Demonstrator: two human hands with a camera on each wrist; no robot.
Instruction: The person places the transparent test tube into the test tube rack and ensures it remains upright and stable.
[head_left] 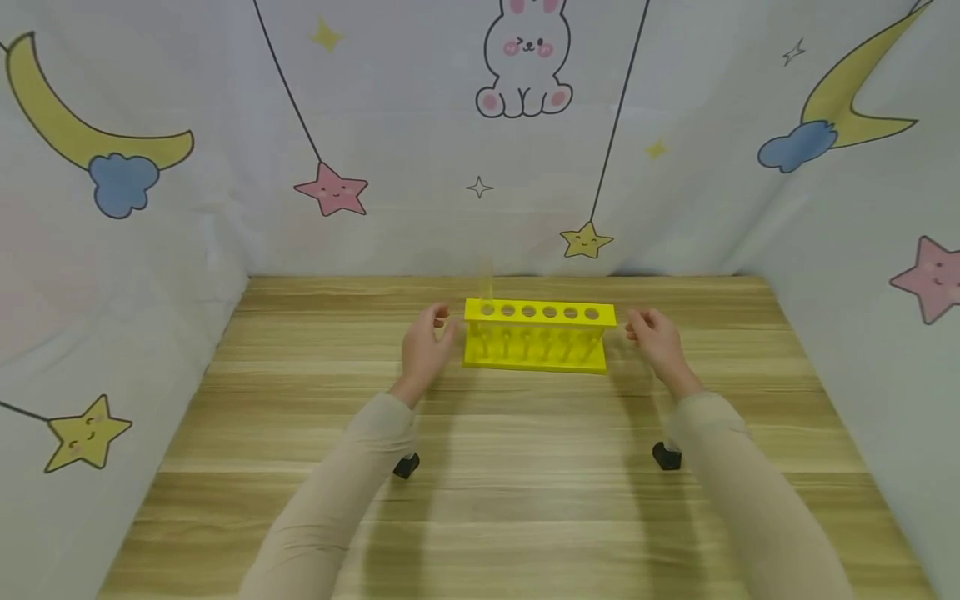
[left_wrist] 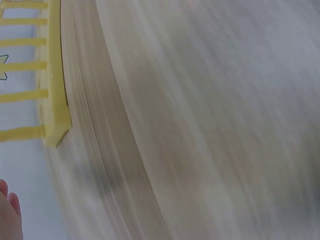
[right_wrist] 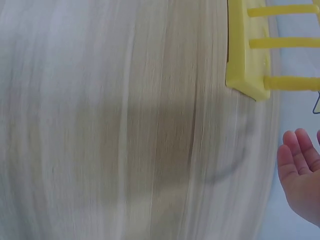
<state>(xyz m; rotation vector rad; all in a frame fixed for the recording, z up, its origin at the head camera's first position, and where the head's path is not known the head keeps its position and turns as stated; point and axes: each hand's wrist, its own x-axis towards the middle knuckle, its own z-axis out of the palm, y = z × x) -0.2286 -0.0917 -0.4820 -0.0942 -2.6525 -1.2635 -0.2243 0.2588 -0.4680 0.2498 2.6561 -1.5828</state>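
A yellow test tube rack (head_left: 540, 367) stands on the table, with a row of round holes along its top bar and upright pegs on its base. At its left end a faint, clear test tube (head_left: 486, 279) rises above the top bar. My left hand (head_left: 426, 348) is just left of the rack, fingers loosely bent and holding nothing. Close to the rack's right end is my right hand (head_left: 657, 340), its fingers relaxed around nothing. Both wrist views show one end of the rack base (left_wrist: 56, 75) beside a few fingertips (right_wrist: 287, 160).
The wood-grain table (head_left: 525, 492) ends at a white cloth backdrop (head_left: 420, 233) printed with stars, moons and a rabbit. More cloth hangs along both sides. Small black pieces (head_left: 407, 465) show beneath the sleeves at each wrist.
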